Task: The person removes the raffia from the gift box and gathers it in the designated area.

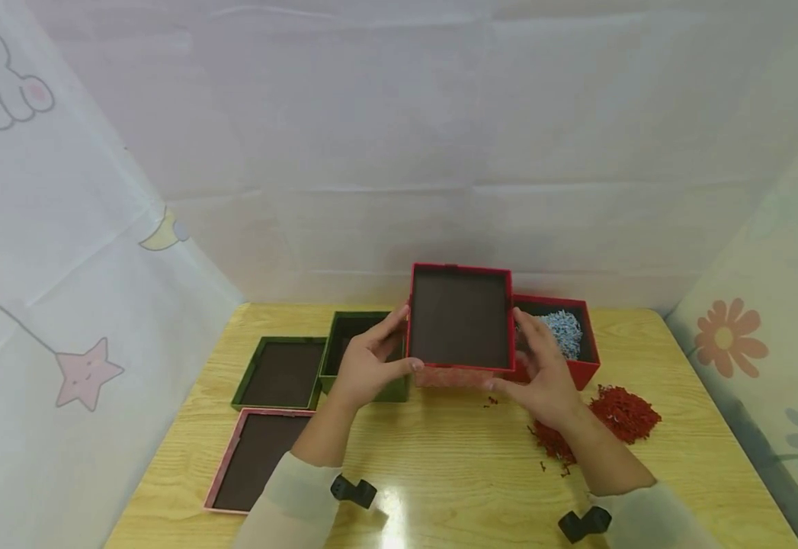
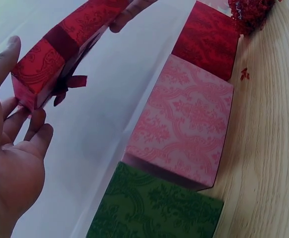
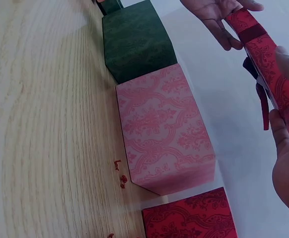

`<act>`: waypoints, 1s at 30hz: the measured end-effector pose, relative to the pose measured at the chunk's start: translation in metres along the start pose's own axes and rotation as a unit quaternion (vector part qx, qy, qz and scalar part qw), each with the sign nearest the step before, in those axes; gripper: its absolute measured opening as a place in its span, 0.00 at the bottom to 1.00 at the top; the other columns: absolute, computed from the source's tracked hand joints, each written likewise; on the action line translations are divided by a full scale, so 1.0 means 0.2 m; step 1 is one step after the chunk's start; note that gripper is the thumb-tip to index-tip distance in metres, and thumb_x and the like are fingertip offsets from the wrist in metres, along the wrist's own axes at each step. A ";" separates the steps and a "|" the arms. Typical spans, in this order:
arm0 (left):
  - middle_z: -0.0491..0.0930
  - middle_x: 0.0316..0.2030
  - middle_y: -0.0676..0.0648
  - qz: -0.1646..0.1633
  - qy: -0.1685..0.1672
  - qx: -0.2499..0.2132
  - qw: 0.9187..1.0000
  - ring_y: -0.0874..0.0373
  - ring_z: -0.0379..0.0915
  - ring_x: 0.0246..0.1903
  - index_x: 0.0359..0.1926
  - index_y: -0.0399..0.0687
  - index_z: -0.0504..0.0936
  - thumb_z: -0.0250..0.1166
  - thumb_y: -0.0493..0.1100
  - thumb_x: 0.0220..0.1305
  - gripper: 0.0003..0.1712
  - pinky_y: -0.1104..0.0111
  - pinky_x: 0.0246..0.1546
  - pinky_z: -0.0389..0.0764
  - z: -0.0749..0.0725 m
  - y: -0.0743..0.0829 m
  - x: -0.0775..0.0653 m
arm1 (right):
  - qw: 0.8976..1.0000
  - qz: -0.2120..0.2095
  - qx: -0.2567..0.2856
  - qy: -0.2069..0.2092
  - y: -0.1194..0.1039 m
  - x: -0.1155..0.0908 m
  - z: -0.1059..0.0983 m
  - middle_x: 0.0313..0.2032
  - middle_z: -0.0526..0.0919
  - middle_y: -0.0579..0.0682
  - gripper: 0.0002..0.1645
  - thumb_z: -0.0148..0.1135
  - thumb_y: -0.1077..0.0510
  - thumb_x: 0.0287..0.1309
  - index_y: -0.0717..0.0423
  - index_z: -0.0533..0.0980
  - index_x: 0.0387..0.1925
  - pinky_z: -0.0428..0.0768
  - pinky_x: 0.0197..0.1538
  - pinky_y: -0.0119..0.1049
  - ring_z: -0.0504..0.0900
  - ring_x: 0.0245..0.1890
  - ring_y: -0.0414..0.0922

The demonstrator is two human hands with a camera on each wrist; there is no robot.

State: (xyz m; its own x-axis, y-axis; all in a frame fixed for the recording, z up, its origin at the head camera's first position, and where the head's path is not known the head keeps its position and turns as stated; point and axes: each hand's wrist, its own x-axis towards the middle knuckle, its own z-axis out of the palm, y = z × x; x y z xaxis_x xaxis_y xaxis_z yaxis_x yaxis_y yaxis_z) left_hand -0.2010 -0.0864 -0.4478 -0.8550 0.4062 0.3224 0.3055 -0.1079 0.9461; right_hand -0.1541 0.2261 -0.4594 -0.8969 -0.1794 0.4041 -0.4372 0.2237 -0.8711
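Observation:
Between them, my left hand (image 1: 364, 367) and right hand (image 1: 548, 381) hold a red box lid (image 1: 463, 316) by its opposite sides, its dark inner face toward the head camera. Thumbs are at the near edge, and fingers reach round the sides and beneath. A dark red ribbon (image 2: 62, 43) crosses the lid's patterned rim, and loose ribbon ends hang from its far face. Below the lid stands a pink patterned box (image 2: 184, 116), mostly hidden by it in the head view. Both wrist views show the lid raised apart from this box.
A green box (image 1: 390, 391) stands left of the pink one. To the right, a red box (image 1: 584, 372) holds pale blue shredded paper (image 1: 566, 332). Red shredded paper (image 1: 623, 414) lies in front of it. A green lid (image 1: 283, 374) and pink lid (image 1: 260, 457) lie at left.

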 end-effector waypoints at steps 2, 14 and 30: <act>0.61 0.78 0.50 0.006 -0.005 -0.002 1.000 0.50 0.61 0.75 0.78 0.52 0.66 0.80 0.42 0.54 0.52 0.53 0.71 0.66 -0.02 0.01 -0.02 | 1.000 0.000 0.006 -0.005 -0.01 0.00 0.02 0.76 0.55 0.55 0.67 0.81 0.71 0.48 0.48 0.53 0.83 0.74 0.63 0.23 0.64 0.67 0.44; 0.60 0.78 0.54 -0.021 0.008 0.052 0.998 0.56 0.60 0.75 0.78 0.56 0.67 0.81 0.40 0.53 0.53 0.63 0.71 0.67 -0.08 0.00 -0.11 | 0.999 0.032 -0.031 -0.007 -0.05 -0.02 0.09 0.75 0.59 0.57 0.62 0.80 0.69 0.50 0.53 0.57 0.81 0.81 0.55 0.28 0.73 0.64 0.58; 0.61 0.78 0.52 -0.034 0.021 0.070 0.997 0.56 0.58 0.76 0.78 0.55 0.67 0.80 0.34 0.54 0.52 0.67 0.69 0.67 -0.14 0.02 -0.26 | 0.999 0.046 0.001 -0.025 -0.06 -0.09 0.20 0.75 0.60 0.51 0.62 0.83 0.62 0.49 0.46 0.58 0.81 0.82 0.58 0.36 0.77 0.62 0.55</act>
State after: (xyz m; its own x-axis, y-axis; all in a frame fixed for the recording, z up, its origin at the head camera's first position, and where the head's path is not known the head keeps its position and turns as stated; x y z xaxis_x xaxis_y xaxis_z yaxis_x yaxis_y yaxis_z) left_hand -0.1670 -0.1337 -0.4607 -0.8915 0.3702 0.2612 0.2987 0.0470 0.9532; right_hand -0.1294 0.1889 -0.4669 -0.9288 -0.2050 0.3089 -0.3535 0.2392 -0.9043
